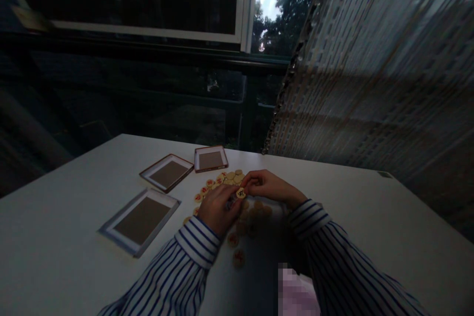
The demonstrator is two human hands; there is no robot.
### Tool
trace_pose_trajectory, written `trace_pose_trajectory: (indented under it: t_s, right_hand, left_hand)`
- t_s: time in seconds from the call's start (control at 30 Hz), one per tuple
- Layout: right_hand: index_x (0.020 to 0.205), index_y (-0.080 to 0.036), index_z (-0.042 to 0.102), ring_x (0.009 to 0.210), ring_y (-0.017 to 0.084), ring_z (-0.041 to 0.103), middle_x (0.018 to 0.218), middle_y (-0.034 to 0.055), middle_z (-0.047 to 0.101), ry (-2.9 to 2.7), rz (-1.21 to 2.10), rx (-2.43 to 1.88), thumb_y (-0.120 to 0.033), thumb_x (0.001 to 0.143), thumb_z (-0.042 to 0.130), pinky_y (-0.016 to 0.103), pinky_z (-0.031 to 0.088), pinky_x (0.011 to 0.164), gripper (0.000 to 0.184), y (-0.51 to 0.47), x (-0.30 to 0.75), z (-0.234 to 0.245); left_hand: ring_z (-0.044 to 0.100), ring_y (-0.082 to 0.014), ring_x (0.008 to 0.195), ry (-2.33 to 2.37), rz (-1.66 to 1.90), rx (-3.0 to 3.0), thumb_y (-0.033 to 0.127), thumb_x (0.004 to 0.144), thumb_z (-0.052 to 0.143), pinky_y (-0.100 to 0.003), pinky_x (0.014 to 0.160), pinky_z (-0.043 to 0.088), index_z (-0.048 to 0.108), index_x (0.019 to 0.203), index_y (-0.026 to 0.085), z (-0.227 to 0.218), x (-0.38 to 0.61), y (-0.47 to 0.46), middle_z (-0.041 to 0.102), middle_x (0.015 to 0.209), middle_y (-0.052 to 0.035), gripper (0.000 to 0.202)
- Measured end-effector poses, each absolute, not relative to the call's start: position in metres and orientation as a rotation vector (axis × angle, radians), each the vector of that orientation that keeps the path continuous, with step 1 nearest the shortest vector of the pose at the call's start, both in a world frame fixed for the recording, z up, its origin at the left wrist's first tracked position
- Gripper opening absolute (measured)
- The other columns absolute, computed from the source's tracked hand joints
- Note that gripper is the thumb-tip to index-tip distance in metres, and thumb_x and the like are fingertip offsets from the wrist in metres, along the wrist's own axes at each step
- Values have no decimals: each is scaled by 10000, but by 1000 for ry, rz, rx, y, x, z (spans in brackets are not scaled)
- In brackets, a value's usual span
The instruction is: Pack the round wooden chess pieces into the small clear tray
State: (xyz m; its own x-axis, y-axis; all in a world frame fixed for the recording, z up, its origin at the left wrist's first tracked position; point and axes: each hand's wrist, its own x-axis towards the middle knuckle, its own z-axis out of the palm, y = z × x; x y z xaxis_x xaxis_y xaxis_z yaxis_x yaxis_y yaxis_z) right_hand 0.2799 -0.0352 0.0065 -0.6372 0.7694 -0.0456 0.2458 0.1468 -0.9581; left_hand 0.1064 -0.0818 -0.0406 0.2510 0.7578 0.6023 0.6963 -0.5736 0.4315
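Many round wooden game discs (225, 180) with red or black characters lie scattered on a white table (66, 237). My left hand (217, 210) is closed, with a black-marked disc (241, 193) pinched at its fingertips. My right hand (267, 185) is closed too, its fingertips meeting the same disc from the right. More discs (237, 249) lie below and between my hands. Both arms wear blue-and-white striped sleeves.
Three shallow box trays lie to the left: one near (140, 219), one further back (167, 172), and a red-rimmed one (211, 158) behind the discs. A bamboo blind (370, 74) hangs at the right. A dark window and railing stand behind the table.
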Motion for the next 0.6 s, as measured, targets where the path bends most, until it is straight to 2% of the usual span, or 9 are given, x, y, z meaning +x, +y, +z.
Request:
trace_pose_trajectory:
  t_s: [0.33,0.47,0.6]
  right_hand:
    - [853,-125,574,609,86,517,672,-11,582,-2032,1351,-989,-184,661,540,192,382,570,204,-31,284,1]
    - [909,-126,592,538,70,460,616,-29,544,-2160,1205,-1065,-175,674,492,172,329,494,259,-27,288,-4]
    - [897,-131,620,535,72,442,610,-26,538,-2286,978,-1209,-184,672,479,177,320,496,270,-26,293,-8]
  left_hand:
    - [553,-177,802,1424,1173,2409,257,739,519,-305,726,432,554,954,167,-41,105,-81,612,865,-59,236]
    - [554,-190,833,1408,1039,2437,243,716,532,-323,743,423,572,911,175,-41,106,-82,623,878,-56,210]
    - [552,-203,816,1408,891,2490,252,700,543,-342,735,412,594,881,184,-43,107,-85,628,833,-53,200]
